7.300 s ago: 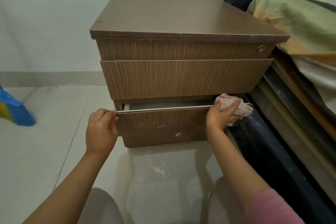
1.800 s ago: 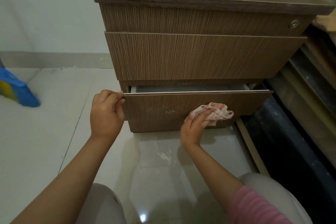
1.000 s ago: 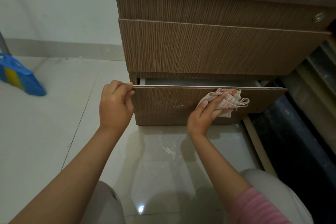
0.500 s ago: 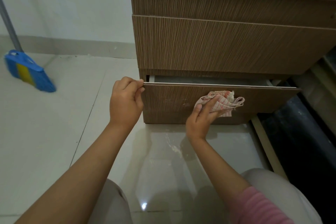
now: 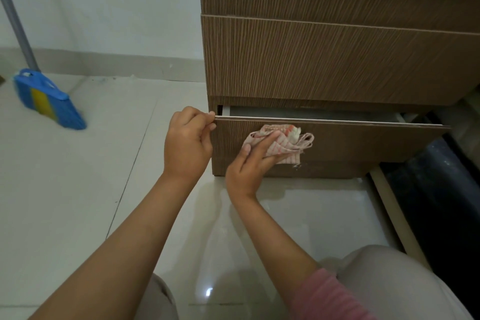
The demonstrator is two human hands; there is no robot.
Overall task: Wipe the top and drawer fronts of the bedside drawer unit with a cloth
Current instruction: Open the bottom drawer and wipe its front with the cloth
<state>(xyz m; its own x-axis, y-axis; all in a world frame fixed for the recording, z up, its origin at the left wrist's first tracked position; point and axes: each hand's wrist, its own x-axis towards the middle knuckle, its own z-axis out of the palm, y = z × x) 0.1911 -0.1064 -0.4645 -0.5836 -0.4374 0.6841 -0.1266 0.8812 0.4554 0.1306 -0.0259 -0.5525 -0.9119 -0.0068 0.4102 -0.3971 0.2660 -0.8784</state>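
Pale glossy floor tiles (image 5: 78, 189) run up to a white wall, and the bedside drawer unit (image 5: 337, 60) stands on them at the upper right, its wood-grain fronts facing the person. Its three drawer fronts are stacked one above another, each with its long axis running left to right across the view. The bottom drawer (image 5: 363, 140) is pulled partly out toward the person, so a strip of its grey interior shows behind the top edge of its front panel.

The left hand (image 5: 187, 148) grips the left end of that panel's top edge, fingers curled over the corner with the thumb on the front. The right hand (image 5: 253, 161) holds a crumpled pink-and-white checked cloth (image 5: 283, 141) flat against the left part of the bottom drawer front, fingers curled loosely around the fabric and pointing up and to the right. The cloth bunches above and to the right of the fingers, with a frayed edge hanging at its lower right.

A pink sleeve (image 5: 327, 296) covers the right forearm near the bottom edge, and light trousers show over both knees. A blue and yellow broom (image 5: 49, 100) with a grey handle leans at the far left, its bristles on the floor. Dark bedding or a bed frame lies along the right side of the unit; I cannot tell which.
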